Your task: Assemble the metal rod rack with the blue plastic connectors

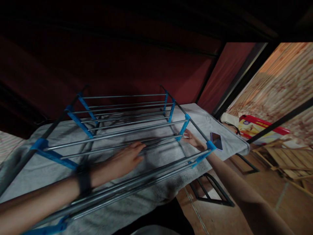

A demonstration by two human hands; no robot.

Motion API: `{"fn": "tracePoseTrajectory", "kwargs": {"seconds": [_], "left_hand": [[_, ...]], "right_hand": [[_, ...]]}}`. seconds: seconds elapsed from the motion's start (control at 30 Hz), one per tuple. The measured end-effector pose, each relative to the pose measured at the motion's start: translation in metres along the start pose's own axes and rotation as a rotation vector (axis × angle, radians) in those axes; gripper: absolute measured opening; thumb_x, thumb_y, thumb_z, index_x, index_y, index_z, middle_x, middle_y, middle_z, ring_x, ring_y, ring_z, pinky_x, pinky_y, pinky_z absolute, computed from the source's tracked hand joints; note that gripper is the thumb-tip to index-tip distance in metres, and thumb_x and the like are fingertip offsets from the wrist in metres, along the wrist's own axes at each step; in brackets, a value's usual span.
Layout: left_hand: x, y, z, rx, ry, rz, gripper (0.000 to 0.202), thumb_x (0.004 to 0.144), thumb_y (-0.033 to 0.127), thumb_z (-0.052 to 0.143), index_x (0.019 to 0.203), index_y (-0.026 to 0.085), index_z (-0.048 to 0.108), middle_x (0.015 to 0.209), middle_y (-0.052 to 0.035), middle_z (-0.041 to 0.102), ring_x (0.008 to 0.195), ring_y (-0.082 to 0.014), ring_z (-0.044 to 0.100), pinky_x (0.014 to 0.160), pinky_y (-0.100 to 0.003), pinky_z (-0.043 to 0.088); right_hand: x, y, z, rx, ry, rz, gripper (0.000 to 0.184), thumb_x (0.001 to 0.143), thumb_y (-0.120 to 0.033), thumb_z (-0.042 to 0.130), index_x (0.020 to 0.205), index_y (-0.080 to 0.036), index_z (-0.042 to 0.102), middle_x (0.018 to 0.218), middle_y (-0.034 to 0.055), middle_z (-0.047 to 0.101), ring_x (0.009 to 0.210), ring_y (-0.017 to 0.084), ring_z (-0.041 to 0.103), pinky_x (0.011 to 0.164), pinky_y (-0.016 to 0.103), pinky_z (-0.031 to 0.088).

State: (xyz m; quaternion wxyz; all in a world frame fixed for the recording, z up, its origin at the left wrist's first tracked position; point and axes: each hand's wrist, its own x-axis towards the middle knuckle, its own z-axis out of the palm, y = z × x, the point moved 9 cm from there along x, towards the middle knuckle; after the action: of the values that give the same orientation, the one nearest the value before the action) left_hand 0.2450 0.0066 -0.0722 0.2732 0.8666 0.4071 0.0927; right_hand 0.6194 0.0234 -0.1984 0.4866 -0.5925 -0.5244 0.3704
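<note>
A shoe-rack-like frame of grey metal tubes and blue plastic connectors lies on a grey cloth-covered surface. My left hand, with a dark band on the wrist, is over the near part of the frame. Its fingers stretch out beside a crossbar, and I cannot tell if they touch it. My right hand reaches in under the right side tube. Its fingers are apart, close to a blue connector; whether they touch it is unclear.
To the right of the frame a phone lies on the cloth. Beyond the edge are a red and yellow box and a folded wooden piece. A dark metal frame stands below. A dark red panel rises behind.
</note>
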Motion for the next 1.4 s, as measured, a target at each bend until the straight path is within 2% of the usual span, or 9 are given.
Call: {"fn": "tracePoseTrajectory", "kwargs": {"seconds": [0.1, 0.23, 0.4, 0.53, 0.63, 0.77, 0.93, 1.1, 1.4], "left_hand": [[0.054, 0.021, 0.050, 0.297, -0.044, 0.163, 0.055, 0.089, 0.019, 0.050, 0.143, 0.016, 0.056, 0.151, -0.0156, 0.055, 0.140, -0.0305, 0.052, 0.120, -0.047, 0.040], [0.107, 0.049, 0.094, 0.390, -0.048, 0.265, 0.051, 0.089, 0.008, 0.046, 0.138, 0.012, 0.055, 0.139, -0.0174, 0.062, 0.128, -0.0290, 0.060, 0.113, -0.042, 0.046], [0.162, 0.082, 0.117, 0.355, -0.006, 0.331, 0.053, 0.091, 0.003, 0.040, 0.142, 0.012, 0.050, 0.133, -0.0179, 0.065, 0.124, -0.0267, 0.063, 0.109, -0.041, 0.048], [0.191, 0.084, 0.122, 0.311, -0.046, 0.267, 0.048, 0.089, 0.002, 0.043, 0.133, 0.017, 0.056, 0.121, -0.0143, 0.070, 0.111, -0.0242, 0.069, 0.097, -0.037, 0.054], [0.198, 0.081, 0.122, 0.290, -0.067, 0.255, 0.037, 0.093, 0.008, 0.040, 0.122, 0.019, 0.061, 0.119, -0.0121, 0.070, 0.107, -0.0241, 0.070, 0.089, -0.034, 0.055], [0.198, 0.077, 0.121, 0.283, -0.042, 0.238, 0.038, 0.094, 0.010, 0.038, 0.124, 0.020, 0.060, 0.122, -0.0110, 0.068, 0.106, -0.0252, 0.070, 0.086, -0.035, 0.054], [0.200, 0.077, 0.117, 0.263, -0.007, 0.221, 0.040, 0.098, 0.016, 0.039, 0.134, 0.022, 0.056, 0.129, -0.0111, 0.066, 0.111, -0.0267, 0.069, 0.089, -0.037, 0.054], [0.204, 0.077, 0.111, 0.224, 0.016, 0.234, 0.037, 0.103, 0.027, 0.038, 0.135, 0.023, 0.056, 0.131, -0.0108, 0.067, 0.113, -0.0275, 0.069, 0.092, -0.038, 0.054], [0.206, 0.076, 0.110, 0.175, 0.020, 0.227, 0.037, 0.102, 0.023, 0.038, 0.132, 0.023, 0.059, 0.126, -0.0102, 0.070, 0.114, -0.0268, 0.069, 0.093, -0.037, 0.054]], "right_hand": [[0.009, 0.000, 0.010, -0.027, -0.056, -0.028, 0.072, 0.071, -0.035, 0.078, 0.137, -0.024, 0.053, 0.131, 0.0122, 0.065, 0.122, 0.031, 0.061, 0.095, 0.046, 0.056], [0.019, -0.002, 0.008, -0.076, -0.045, -0.085, 0.069, 0.073, -0.043, 0.078, 0.134, -0.022, 0.051, 0.126, 0.0114, 0.065, 0.123, 0.029, 0.060, 0.102, 0.046, 0.054], [0.027, 0.002, 0.006, -0.118, -0.031, -0.079, 0.061, 0.074, -0.047, 0.078, 0.124, -0.022, 0.054, 0.112, 0.0076, 0.068, 0.107, 0.027, 0.066, 0.098, 0.049, 0.056], [0.028, -0.003, 0.007, -0.185, -0.029, -0.108, 0.052, 0.077, -0.046, 0.073, 0.120, -0.022, 0.057, 0.110, 0.0093, 0.070, 0.106, 0.029, 0.066, 0.097, 0.052, 0.056], [0.027, -0.008, 0.006, -0.223, -0.013, -0.120, 0.058, 0.080, -0.047, 0.071, 0.129, -0.022, 0.054, 0.111, 0.0097, 0.070, 0.106, 0.030, 0.067, 0.097, 0.055, 0.055], [0.025, -0.015, 0.000, -0.253, 0.050, -0.133, 0.066, 0.083, -0.045, 0.069, 0.141, -0.022, 0.046, 0.121, 0.0120, 0.068, 0.109, 0.030, 0.067, 0.100, 0.052, 0.054], [0.027, -0.020, -0.001, -0.333, 0.059, -0.154, 0.046, 0.089, -0.050, 0.061, 0.125, -0.021, 0.055, 0.114, 0.0110, 0.071, 0.107, 0.031, 0.067, 0.097, 0.050, 0.053], [0.031, -0.023, -0.001, -0.423, 0.068, -0.173, 0.037, 0.091, -0.044, 0.057, 0.120, -0.021, 0.057, 0.116, 0.0117, 0.071, 0.106, 0.031, 0.066, 0.101, 0.050, 0.050], [0.029, -0.025, 0.000, -0.442, 0.127, -0.203, 0.027, 0.094, -0.035, 0.055, 0.117, -0.022, 0.060, 0.118, 0.0110, 0.071, 0.112, 0.030, 0.065, 0.103, 0.045, 0.049]]}}
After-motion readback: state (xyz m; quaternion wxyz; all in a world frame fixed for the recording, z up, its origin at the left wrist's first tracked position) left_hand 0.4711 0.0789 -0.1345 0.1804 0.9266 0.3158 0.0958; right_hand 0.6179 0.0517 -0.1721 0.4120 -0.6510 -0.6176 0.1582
